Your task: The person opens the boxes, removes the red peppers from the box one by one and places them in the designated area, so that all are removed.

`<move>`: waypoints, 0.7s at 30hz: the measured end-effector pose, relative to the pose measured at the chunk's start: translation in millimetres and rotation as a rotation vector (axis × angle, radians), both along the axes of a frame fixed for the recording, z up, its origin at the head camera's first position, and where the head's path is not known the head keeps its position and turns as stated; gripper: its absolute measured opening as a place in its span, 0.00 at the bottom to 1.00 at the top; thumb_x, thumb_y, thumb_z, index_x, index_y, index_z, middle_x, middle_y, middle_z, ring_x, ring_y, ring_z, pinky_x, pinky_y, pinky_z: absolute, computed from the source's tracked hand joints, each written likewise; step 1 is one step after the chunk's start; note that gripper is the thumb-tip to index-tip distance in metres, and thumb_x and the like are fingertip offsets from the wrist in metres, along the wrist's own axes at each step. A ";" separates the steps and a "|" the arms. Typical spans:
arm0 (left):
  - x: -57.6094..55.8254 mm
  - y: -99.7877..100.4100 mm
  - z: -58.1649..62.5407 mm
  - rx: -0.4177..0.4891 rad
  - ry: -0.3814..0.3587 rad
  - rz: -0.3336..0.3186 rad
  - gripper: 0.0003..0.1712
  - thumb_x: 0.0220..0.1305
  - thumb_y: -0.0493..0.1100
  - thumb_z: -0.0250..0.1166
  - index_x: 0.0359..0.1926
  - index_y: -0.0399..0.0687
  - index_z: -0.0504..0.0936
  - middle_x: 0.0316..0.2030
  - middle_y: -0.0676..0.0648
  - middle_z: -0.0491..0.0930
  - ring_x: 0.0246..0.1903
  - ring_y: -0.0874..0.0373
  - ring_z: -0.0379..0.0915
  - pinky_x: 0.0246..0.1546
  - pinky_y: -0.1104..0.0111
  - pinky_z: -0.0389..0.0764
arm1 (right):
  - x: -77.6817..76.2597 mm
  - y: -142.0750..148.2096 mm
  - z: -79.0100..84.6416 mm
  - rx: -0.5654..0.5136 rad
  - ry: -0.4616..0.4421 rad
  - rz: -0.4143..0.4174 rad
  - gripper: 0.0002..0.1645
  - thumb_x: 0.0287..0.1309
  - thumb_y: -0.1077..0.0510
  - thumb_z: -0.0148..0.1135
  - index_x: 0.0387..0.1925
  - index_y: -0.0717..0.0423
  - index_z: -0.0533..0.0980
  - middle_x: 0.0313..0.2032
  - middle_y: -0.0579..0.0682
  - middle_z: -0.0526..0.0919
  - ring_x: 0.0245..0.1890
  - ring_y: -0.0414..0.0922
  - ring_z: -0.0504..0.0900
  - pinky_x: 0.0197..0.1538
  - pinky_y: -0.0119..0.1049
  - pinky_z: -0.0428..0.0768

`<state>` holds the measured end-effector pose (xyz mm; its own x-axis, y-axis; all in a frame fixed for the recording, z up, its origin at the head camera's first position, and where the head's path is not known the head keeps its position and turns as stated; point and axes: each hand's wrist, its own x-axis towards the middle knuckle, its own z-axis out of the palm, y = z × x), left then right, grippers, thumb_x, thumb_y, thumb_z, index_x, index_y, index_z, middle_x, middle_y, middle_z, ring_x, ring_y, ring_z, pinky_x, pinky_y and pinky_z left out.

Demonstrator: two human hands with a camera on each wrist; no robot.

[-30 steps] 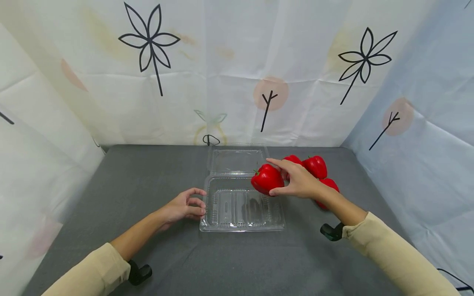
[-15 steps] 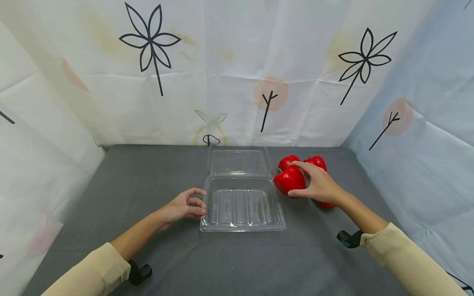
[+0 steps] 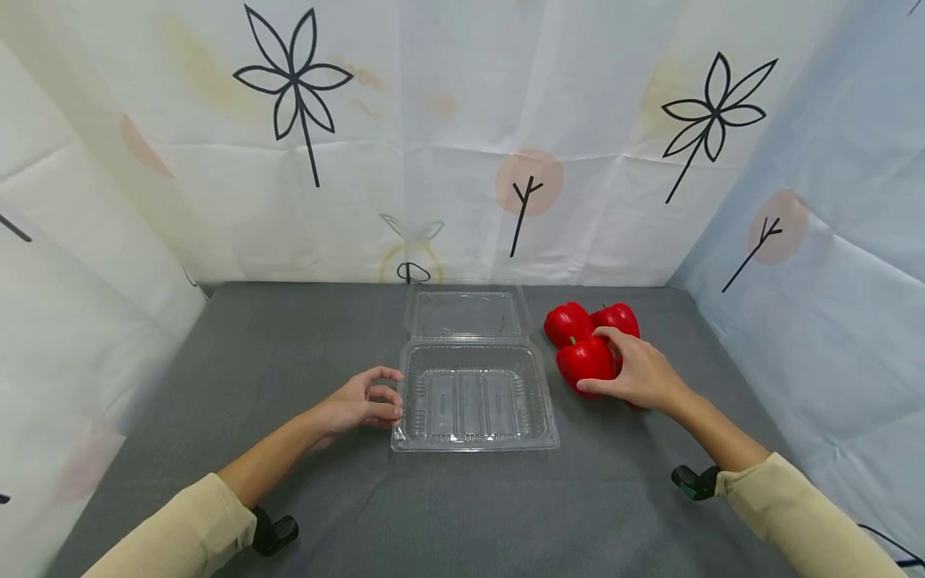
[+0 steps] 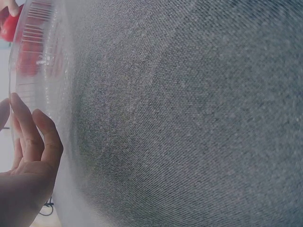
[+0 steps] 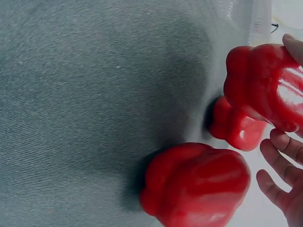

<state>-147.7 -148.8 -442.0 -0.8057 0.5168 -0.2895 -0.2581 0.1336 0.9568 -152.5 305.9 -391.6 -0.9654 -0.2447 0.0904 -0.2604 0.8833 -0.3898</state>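
My right hand grips a red bell pepper between thumb and fingers. In the right wrist view this bell pepper hangs above the tabletop. Two more red bell peppers lie just behind it, one to the left and one to the right. Another, mostly covered by my right hand in the head view, shows as a large bell pepper in the right wrist view. My left hand pinches the left rim of a clear plastic clamshell container, its lid folded back.
A grey cloth-covered table carries everything. Patterned white curtains close off the back and both sides. Black straps with small dark devices sit at both wrists. A dark cable runs at the lower right.
My right hand has carried the bell pepper rightward and nearer, from above the container to beside the other peppers. The left hand and the container stay where they were.
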 end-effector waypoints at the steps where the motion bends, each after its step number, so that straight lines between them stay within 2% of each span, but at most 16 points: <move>1: -0.2 -0.1 0.1 -0.001 0.001 0.000 0.35 0.62 0.31 0.67 0.65 0.32 0.59 0.34 0.48 0.80 0.34 0.56 0.81 0.43 0.59 0.83 | 0.0 0.3 -1.3 0.007 0.007 0.002 0.49 0.42 0.41 0.77 0.63 0.57 0.68 0.50 0.60 0.79 0.48 0.58 0.77 0.43 0.56 0.83; 11: -0.4 -0.2 0.6 -0.015 0.002 -0.001 0.36 0.62 0.32 0.67 0.65 0.32 0.59 0.34 0.48 0.81 0.34 0.57 0.81 0.42 0.60 0.83 | -4.3 3.2 -15.1 0.075 0.103 0.030 0.48 0.41 0.42 0.78 0.61 0.59 0.71 0.50 0.59 0.79 0.48 0.57 0.77 0.47 0.58 0.79; 21: -0.8 -0.3 0.7 -0.022 -0.004 0.001 0.36 0.61 0.33 0.68 0.65 0.33 0.59 0.35 0.47 0.81 0.34 0.56 0.81 0.42 0.60 0.82 | -6.2 2.6 -20.2 0.151 0.175 0.059 0.48 0.40 0.40 0.77 0.60 0.61 0.73 0.48 0.59 0.82 0.49 0.58 0.75 0.52 0.61 0.72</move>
